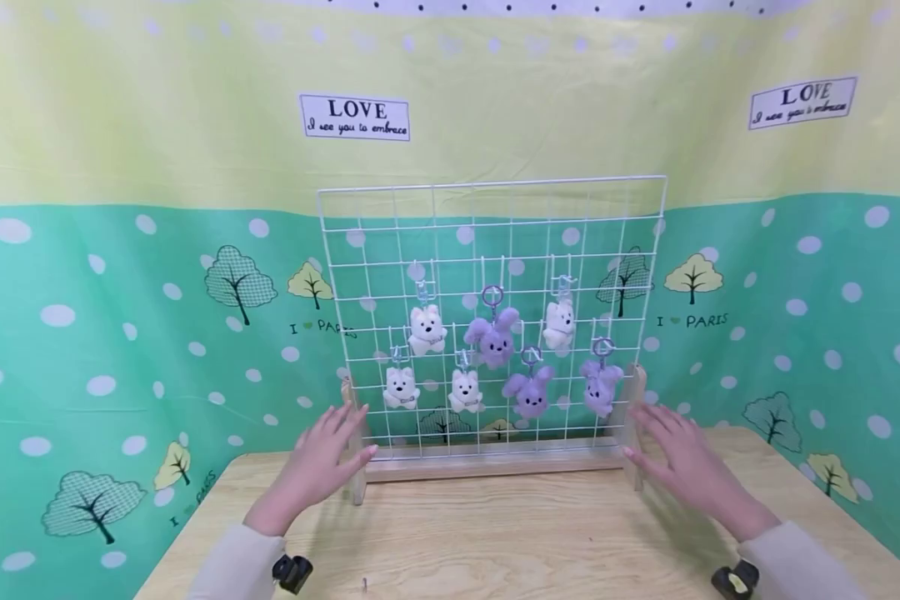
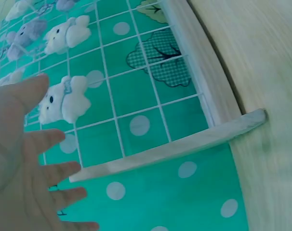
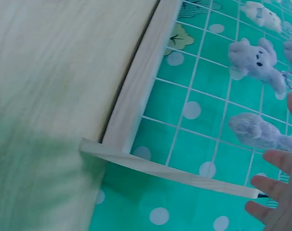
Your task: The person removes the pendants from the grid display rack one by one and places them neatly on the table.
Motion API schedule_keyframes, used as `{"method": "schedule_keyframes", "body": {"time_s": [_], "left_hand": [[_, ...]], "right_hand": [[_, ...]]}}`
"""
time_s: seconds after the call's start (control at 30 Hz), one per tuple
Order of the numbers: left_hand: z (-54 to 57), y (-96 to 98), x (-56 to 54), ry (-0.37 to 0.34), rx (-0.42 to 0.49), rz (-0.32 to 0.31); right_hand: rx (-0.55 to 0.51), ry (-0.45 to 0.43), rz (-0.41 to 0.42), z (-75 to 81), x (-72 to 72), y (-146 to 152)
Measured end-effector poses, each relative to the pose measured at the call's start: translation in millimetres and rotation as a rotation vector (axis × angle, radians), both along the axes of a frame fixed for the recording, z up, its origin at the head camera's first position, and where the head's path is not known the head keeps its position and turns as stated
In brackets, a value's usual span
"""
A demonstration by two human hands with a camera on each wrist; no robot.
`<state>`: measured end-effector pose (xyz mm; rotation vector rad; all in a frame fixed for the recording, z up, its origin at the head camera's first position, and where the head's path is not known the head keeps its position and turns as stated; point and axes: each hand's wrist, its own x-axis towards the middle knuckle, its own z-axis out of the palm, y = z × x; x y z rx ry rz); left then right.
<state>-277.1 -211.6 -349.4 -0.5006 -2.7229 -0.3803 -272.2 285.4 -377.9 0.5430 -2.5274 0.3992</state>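
A white wire grid rack (image 1: 492,182) with wooden feet and a wooden base bar (image 1: 495,462) stands upright on the table. Several white plush bear keychains (image 1: 427,330) and three purple plush rabbit keychains (image 1: 495,337) hang from its hooks in two rows. By the rack's left wooden post (image 1: 357,467) is my left hand (image 1: 318,462), fingers spread and straight. My right hand (image 1: 686,467) has a similar pose beside the right post (image 1: 633,425). Whether either hand touches a post, I cannot tell. Both palms hold nothing; the left wrist view shows the left hand (image 2: 20,163) with fingers extended.
The light wood tabletop (image 1: 480,533) extends in front of the rack. Behind and at both sides hangs a green and yellow cloth (image 1: 157,333) with dots, trees and lettering. Black wrist devices (image 1: 292,573) sit at both sleeves.
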Motion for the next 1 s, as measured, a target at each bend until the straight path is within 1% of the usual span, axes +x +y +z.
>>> {"method": "schedule_keyframes", "body": {"time_s": [0.1, 0.23, 0.3, 0.37, 0.47, 0.57, 0.67, 0.77, 0.9, 1.0], "left_hand": [[7.7, 1.2, -1.5, 0.042, 0.034, -0.029], [21.5, 1.1, -5.2, 0.099, 0.087, -0.067], [29.0, -0.3, -9.0, 0.134, 0.146, -0.096], [35.5, -2.9, -14.1, 0.176, 0.228, -0.126], [43.6, -8.2, -22.5, 0.218, 0.354, -0.143], [50.3, -13.3, -30.0, 0.239, 0.441, -0.119], [55.6, -18.7, -38.4, 0.237, 0.515, -0.09], [60.3, -23.8, -47.0, 0.226, 0.611, -0.054], [67.0, -26.1, -55.1, 0.183, 0.72, 0.012], [70.7, -24.2, -60.2, 0.124, 0.782, 0.037]], "right_hand": [[-0.025, 0.021, 0.02, 7.3, -1.8, -2], [-0.051, 0.051, 0.036, 20.4, -4.8, -5], [-0.087, 0.051, 0.041, 26.3, -6.6, -7], [-0.131, 0.042, 0.043, 31.1, -8.9, -8], [-0.203, 0.028, 0.049, 36.3, -13.0, -10], [-0.257, 0.019, 0.046, 41.4, -16.2, -12], [-0.296, -0.004, 0.03, 47.6, -19.9, -15], [-0.332, -0.035, -0.001, 53.2, -25.0, -20], [-0.416, -0.048, -0.025, 59.4, -32.6, -26], [-0.494, -0.061, -0.022, 61.0, -39.9, -30]]}}
